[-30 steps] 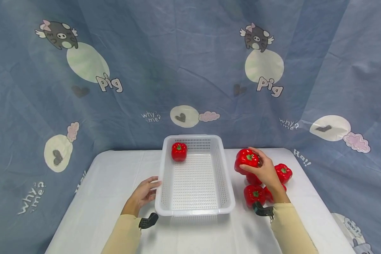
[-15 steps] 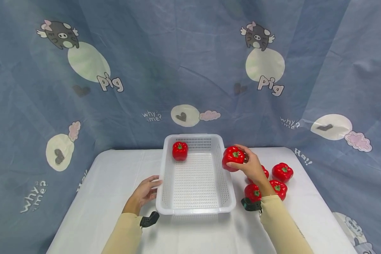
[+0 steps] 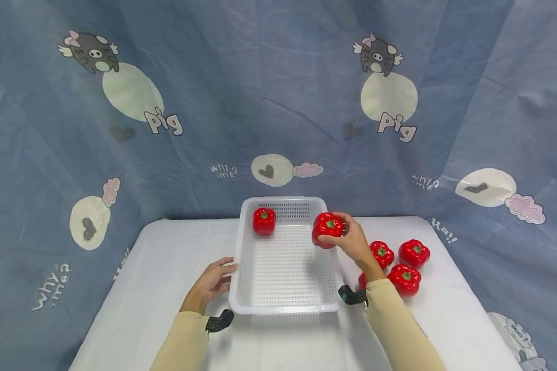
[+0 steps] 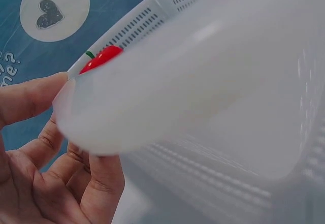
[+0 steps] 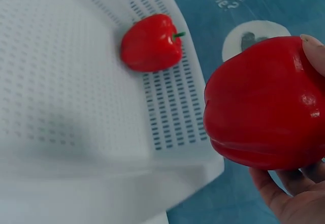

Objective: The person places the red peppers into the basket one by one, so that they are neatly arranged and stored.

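A red bell pepper (image 3: 327, 230) with a green stem is gripped in my right hand (image 3: 354, 245), thumb on one side and fingers on the other. It overlaps the right rim of the white plastic basket (image 3: 285, 310) in the head view, and the right wrist view has it large beside the basket's edge. My left hand (image 3: 211, 282) pinches the basket's left rim, the thumb (image 4: 33, 98) on one side and curled fingers (image 4: 104, 183) beneath. Inside the basket, another red bell pepper (image 3: 264, 221) sits upright in the far left corner.
Several more bell peppers lie to the right of the basket, among them one at the far right (image 3: 414, 253) and one nearer (image 3: 405, 280); my right forearm partly covers another. A white cloth covers the table (image 3: 176, 242). Behind it hangs a blue printed curtain (image 3: 278, 103).
My right hand has carried the bell pepper leftward, from above the loose peppers to the basket's right rim. The left hand and the basket have stayed in place.
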Available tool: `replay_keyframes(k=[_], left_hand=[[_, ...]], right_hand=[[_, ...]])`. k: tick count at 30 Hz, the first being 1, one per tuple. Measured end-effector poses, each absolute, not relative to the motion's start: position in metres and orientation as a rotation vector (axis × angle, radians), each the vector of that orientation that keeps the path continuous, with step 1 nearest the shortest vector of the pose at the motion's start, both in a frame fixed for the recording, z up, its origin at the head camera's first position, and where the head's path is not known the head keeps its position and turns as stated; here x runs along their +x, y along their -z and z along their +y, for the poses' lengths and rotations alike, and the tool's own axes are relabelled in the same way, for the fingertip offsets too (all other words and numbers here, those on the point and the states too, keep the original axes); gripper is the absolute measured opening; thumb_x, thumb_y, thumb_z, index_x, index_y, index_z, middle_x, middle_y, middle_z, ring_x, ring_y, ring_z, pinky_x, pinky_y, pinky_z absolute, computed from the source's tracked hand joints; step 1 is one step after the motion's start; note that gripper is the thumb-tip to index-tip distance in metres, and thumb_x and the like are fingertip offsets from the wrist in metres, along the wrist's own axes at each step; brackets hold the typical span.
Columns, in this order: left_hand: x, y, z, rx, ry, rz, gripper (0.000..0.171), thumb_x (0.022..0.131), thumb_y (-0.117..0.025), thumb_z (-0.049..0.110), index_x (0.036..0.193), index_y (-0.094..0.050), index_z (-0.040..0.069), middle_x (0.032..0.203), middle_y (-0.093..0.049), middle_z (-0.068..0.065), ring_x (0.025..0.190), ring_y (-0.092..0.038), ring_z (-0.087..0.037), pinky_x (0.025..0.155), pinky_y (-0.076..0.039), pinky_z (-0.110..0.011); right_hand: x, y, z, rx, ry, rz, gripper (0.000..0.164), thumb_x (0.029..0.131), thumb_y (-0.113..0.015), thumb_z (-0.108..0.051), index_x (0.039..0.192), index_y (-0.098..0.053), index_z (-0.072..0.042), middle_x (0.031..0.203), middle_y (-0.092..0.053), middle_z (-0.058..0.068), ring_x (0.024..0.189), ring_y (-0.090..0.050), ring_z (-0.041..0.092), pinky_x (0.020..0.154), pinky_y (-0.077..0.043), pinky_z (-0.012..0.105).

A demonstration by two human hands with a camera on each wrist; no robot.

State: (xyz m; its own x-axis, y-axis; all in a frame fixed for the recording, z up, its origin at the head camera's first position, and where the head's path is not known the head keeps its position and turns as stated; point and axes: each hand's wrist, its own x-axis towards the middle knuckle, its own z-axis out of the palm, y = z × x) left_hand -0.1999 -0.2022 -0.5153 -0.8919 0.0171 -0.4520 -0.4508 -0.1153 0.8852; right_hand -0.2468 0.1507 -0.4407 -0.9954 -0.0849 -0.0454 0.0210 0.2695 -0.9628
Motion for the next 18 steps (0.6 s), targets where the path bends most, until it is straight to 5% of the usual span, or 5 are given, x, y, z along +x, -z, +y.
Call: replay_keyframes(k=[18], left_hand=[[-0.199,0.518,-0.202,-0.49,-2.091,1.862,0.045,0.091,-0.064,0.015,0.132,-0.051,0.001,0.119,-0.061,-0.017,0.092,-0.065,-0.022,0.075,-0.06,-0.036]], right_hand=[[-0.264,0.45,0.11,-0.154,1.804,2.463,0.077,0.077,-0.08,-0.017,0.142,-0.039,-0.008,0.138,-0.046,0.017,0.125,-0.045,0.037,0.096,-0.05,0.049]])
